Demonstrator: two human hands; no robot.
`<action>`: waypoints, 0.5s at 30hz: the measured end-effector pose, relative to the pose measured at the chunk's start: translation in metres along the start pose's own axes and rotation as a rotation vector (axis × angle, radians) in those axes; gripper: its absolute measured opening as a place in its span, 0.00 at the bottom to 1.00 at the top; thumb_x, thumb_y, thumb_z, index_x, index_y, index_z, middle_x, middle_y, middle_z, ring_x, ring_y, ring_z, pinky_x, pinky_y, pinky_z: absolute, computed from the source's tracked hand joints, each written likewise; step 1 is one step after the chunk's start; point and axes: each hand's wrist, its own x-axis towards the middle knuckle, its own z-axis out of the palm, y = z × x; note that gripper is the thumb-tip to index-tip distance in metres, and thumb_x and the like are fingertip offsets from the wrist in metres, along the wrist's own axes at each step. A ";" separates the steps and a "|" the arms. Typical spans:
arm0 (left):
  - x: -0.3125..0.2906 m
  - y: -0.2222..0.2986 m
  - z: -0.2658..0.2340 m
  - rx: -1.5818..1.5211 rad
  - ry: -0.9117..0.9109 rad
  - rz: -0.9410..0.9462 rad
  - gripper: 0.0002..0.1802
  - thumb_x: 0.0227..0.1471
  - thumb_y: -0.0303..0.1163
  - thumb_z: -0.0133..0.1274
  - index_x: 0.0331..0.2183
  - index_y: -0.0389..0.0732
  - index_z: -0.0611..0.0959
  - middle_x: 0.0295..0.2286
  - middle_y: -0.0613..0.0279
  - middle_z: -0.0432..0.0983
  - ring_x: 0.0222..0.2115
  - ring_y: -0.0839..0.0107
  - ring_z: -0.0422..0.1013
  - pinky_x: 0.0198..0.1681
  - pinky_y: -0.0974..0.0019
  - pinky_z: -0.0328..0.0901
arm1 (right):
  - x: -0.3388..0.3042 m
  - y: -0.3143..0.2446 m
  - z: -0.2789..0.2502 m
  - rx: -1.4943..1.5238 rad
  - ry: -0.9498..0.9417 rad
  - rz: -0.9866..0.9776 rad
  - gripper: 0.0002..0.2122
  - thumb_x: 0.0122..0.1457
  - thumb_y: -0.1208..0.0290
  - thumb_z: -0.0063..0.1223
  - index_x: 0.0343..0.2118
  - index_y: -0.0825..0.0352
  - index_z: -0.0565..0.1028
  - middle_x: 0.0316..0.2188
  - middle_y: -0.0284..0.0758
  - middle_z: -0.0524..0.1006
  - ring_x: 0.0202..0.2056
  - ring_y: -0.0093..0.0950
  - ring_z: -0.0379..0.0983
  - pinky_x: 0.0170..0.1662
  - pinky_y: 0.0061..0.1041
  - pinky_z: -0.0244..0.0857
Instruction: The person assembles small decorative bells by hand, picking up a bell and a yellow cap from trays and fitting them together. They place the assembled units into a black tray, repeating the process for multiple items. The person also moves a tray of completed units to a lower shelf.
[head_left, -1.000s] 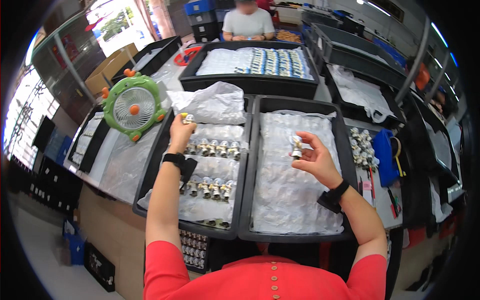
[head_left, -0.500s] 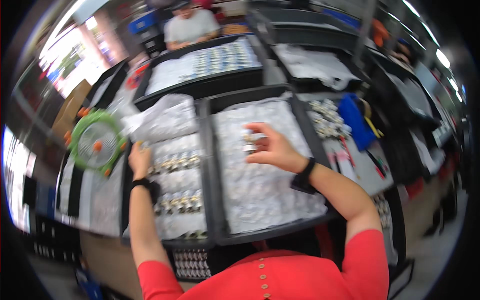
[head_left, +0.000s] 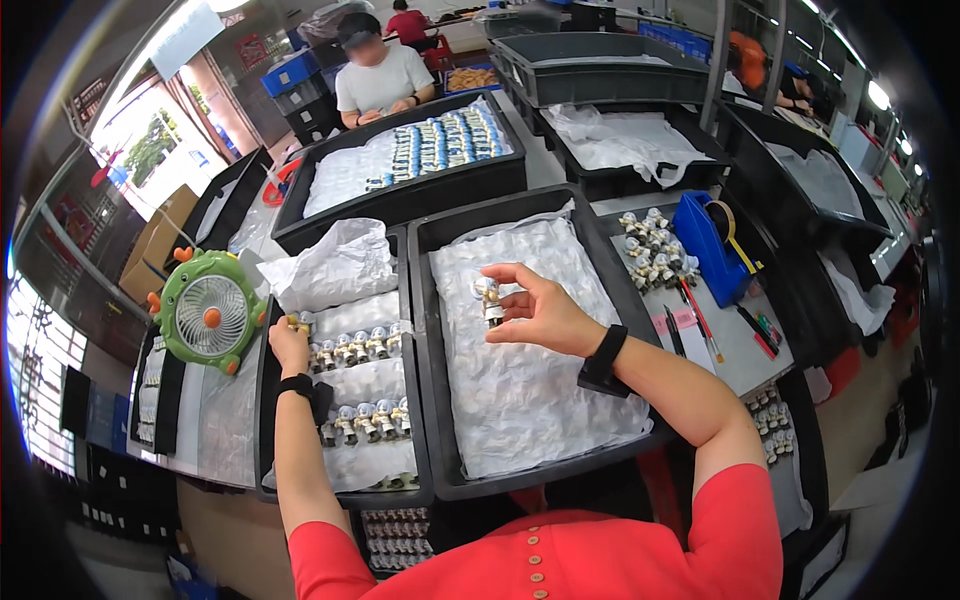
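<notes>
Right hand: the small figurine (head_left: 489, 298) is held upright by the right hand (head_left: 538, 312), pinched between the thumb below and the forefinger above, with the other fingers curled behind it.
Held figurine: it is kept above the wrapping of the right tray; a pale, bluish-white head and a dark base are shown.
Left hand: the left hand (head_left: 288, 345) is placed at the left edge of the left tray, its fingers narrowed beside a second figurine (head_left: 304, 319); whether that figurine is gripped or only touched cannot be told.
Left tray: in the black left tray (head_left: 395, 498), an upper row of figurines (head_left: 360, 348) and a lower row of figurines (head_left: 370, 422) are laid on white wrapping; the far end is covered by a crumpled white sheet (head_left: 335, 265).
Right tray: the black right tray (head_left: 560, 475) is lined with bumpy white wrapping (head_left: 540, 400).
Wrists: a dark band is worn on each.
Right of the trays: a cluster of figurines (head_left: 655, 250) is heaped near a blue tape dispenser (head_left: 707, 250).
Left of the trays: a green fan (head_left: 212, 317) is stood close by.
Beyond: blue-and-white pieces (head_left: 440, 145) are lined up in a far tray (head_left: 400, 205), behind which a white-shirted co-worker (head_left: 385, 85) is seated.
</notes>
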 end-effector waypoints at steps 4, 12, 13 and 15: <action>-0.010 0.035 -0.029 -0.124 0.157 0.208 0.21 0.38 0.30 0.59 0.39 0.39 0.77 0.34 0.51 0.68 0.36 0.56 0.68 0.39 0.61 0.64 | 0.000 -0.009 0.002 0.038 -0.041 0.028 0.33 0.44 0.80 0.61 0.54 0.62 0.58 0.50 0.34 0.59 0.45 0.23 0.68 0.47 0.22 0.65; -0.145 0.215 -0.116 -1.122 -0.850 0.279 0.29 0.48 0.21 0.50 0.53 0.39 0.64 0.46 0.61 0.64 0.41 0.74 0.68 0.41 0.73 0.64 | -0.007 -0.007 0.005 0.075 -0.093 0.017 0.34 0.43 0.83 0.60 0.53 0.61 0.55 0.51 0.37 0.56 0.47 0.26 0.67 0.48 0.25 0.65; -0.155 0.221 -0.118 -1.157 -0.889 0.262 0.30 0.48 0.21 0.50 0.54 0.38 0.62 0.47 0.60 0.63 0.42 0.73 0.68 0.43 0.72 0.64 | -0.007 -0.009 0.008 0.079 -0.100 0.011 0.34 0.43 0.83 0.60 0.53 0.61 0.55 0.51 0.37 0.57 0.47 0.26 0.66 0.48 0.25 0.65; -0.165 0.226 -0.115 -1.196 -0.902 0.258 0.30 0.48 0.22 0.51 0.54 0.38 0.62 0.48 0.58 0.62 0.41 0.72 0.68 0.43 0.72 0.64 | -0.008 -0.015 0.013 0.077 -0.098 0.001 0.35 0.43 0.83 0.60 0.53 0.61 0.55 0.51 0.37 0.57 0.47 0.26 0.66 0.49 0.25 0.64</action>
